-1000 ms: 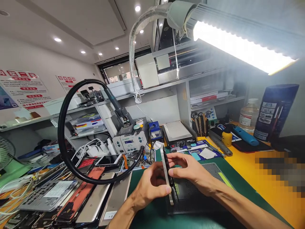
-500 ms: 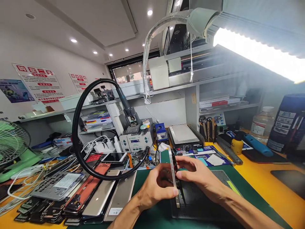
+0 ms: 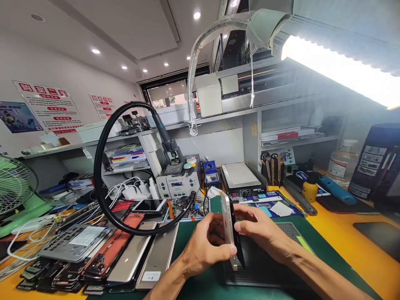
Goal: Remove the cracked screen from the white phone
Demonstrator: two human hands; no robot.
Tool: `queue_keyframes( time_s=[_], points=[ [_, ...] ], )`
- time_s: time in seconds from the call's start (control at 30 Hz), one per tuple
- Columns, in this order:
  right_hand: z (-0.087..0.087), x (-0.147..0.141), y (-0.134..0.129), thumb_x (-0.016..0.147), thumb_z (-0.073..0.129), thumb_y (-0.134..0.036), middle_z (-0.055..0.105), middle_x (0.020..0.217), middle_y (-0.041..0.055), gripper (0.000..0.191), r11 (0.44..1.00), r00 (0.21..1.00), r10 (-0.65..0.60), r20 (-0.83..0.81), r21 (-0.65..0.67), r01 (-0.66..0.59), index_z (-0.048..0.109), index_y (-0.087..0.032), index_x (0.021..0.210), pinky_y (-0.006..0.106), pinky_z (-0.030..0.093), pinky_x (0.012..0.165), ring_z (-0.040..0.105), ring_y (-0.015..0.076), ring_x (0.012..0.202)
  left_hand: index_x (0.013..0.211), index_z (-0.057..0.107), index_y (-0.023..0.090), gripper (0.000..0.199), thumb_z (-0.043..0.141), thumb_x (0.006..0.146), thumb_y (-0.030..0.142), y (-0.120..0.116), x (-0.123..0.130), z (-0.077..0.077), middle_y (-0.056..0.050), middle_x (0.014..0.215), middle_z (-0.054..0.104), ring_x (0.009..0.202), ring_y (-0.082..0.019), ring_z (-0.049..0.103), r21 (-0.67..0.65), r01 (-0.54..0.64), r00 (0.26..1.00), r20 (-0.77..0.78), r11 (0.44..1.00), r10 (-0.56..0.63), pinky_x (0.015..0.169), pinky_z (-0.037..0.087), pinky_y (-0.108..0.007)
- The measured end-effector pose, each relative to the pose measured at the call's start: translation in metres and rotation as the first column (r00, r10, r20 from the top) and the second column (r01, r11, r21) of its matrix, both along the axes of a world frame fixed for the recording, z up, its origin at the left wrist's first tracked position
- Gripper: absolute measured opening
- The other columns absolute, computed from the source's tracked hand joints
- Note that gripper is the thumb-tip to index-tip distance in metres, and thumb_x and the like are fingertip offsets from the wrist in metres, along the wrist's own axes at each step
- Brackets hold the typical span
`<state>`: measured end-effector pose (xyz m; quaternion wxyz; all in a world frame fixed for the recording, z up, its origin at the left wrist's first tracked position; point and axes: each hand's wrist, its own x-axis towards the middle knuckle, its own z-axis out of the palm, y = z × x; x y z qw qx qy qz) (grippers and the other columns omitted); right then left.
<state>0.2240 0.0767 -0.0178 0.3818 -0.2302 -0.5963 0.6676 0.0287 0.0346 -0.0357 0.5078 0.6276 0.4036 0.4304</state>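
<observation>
My left hand (image 3: 206, 243) grips the edge of a smartphone's light metal housing (image 3: 230, 221), its thumb along the near end. The phone stands nearly upright on its edge, its back turned left. A dark phone screen panel (image 3: 240, 256) lies along the housing's right side, slightly apart at the bottom. My right hand (image 3: 265, 231) pinches this panel between thumb and fingers. The fingers behind the phone are partly hidden. Below both hands lies a dark perforated pad (image 3: 259, 271) on a green mat (image 3: 193, 283).
Several used phones, including a gold one (image 3: 134, 250), lie at the left under a black hose loop (image 3: 97, 175). Behind stand a grey hot-air station (image 3: 178, 183) and a flat heating plate (image 3: 240, 176). A yellow bottle (image 3: 310, 191) stands right; a bright lamp (image 3: 337, 71) hangs above.
The phone has turned slightly, so more of its back shows. The screen panel and housing appear closer together, and the inner parts that showed between them are now mostly hidden.
</observation>
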Motion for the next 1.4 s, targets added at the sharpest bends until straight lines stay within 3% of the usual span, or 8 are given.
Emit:
queue_keyframes(
  time_s=[0.17,0.33,0.5,0.8,1.07,1.17,1.4],
  points=[
    [-0.002,-0.002,0.0,0.079,0.066,-0.022,0.07,0.104,0.0091,0.038,0.991,0.991,0.064,-0.116,-0.107,-0.076,0.069,-0.016,0.116,0.037,0.05,0.086,0.066,0.0215,0.091,0.111,0.058,0.014,0.053,0.08,0.065,0.029,-0.004,0.006,0.006,-0.008,0.096,0.063,0.087,-0.022,0.057,-0.011,-0.086,0.993,-0.076,0.996,0.085,0.071,0.049,-0.033],
    [-0.003,-0.006,0.001,0.08,0.064,-0.02,0.068,0.092,0.0075,0.022,0.976,0.975,0.093,-0.203,-0.174,-0.13,0.073,-0.015,0.1,0.035,0.05,0.08,0.064,0.0194,0.085,0.108,0.06,0.014,0.047,0.078,0.069,0.034,-0.005,0.004,0.007,-0.009,0.096,0.065,0.087,-0.022,0.057,-0.029,-0.111,0.988,-0.113,0.993,0.107,0.07,0.048,-0.032],
    [-0.008,-0.01,0.004,0.077,0.068,-0.022,0.063,0.079,0.0024,0.01,0.96,0.973,0.038,-0.226,-0.261,-0.098,0.07,-0.014,0.082,0.031,0.049,0.079,0.059,0.0152,0.078,0.107,0.062,0.014,0.045,0.076,0.073,0.04,-0.002,0.0,0.009,-0.01,0.101,0.065,0.088,-0.023,0.059,-0.094,-0.085,0.993,-0.095,0.992,0.076,0.068,0.051,-0.032],
    [-0.014,-0.012,0.01,0.074,0.073,-0.028,0.063,0.073,0.0013,0.015,0.904,0.987,-0.009,-0.159,-0.423,-0.06,0.068,-0.014,0.076,0.028,0.05,0.066,0.059,0.0136,0.069,0.11,0.059,0.008,0.045,0.068,0.079,0.039,-0.004,0.006,0.02,-0.016,0.103,0.065,0.087,-0.027,0.066,-0.278,-0.033,0.999,-0.037,0.96,0.024,0.066,0.058,-0.037],
    [-0.012,-0.011,0.01,0.071,0.074,-0.028,0.063,0.072,0.0017,0.017,0.865,0.984,-0.013,-0.176,-0.495,-0.077,0.066,-0.014,0.075,0.033,0.056,0.066,0.058,0.0139,0.066,0.12,0.061,0.007,0.048,0.067,0.083,0.037,-0.001,0.005,0.017,-0.015,0.098,0.071,0.088,-0.028,0.069,-0.33,-0.036,0.999,-0.013,0.943,0.034,0.065,0.058,-0.035],
    [-0.012,-0.011,0.01,0.071,0.073,-0.028,0.06,0.068,-0.0003,0.016,0.86,0.982,0.0,-0.189,-0.502,-0.096,0.065,-0.014,0.075,0.034,0.057,0.068,0.056,0.0126,0.063,0.121,0.061,0.007,0.048,0.067,0.083,0.037,-0.001,0.004,0.017,-0.016,0.102,0.07,0.096,-0.03,0.068,-0.34,-0.015,1.0,-0.002,0.94,0.015,0.065,0.058,-0.034],
    [-0.011,-0.009,0.01,0.074,0.07,-0.03,0.059,0.065,-0.0017,0.016,0.862,0.979,0.048,-0.197,-0.486,-0.14,0.066,-0.015,0.077,0.033,0.057,0.07,0.057,0.0125,0.063,0.123,0.062,0.01,0.046,0.065,0.086,0.037,0.001,0.001,0.017,-0.017,0.114,0.067,0.094,-0.029,0.068,-0.338,0.005,1.0,-0.01,0.941,-0.009,0.066,0.057,-0.035]
  ],
)
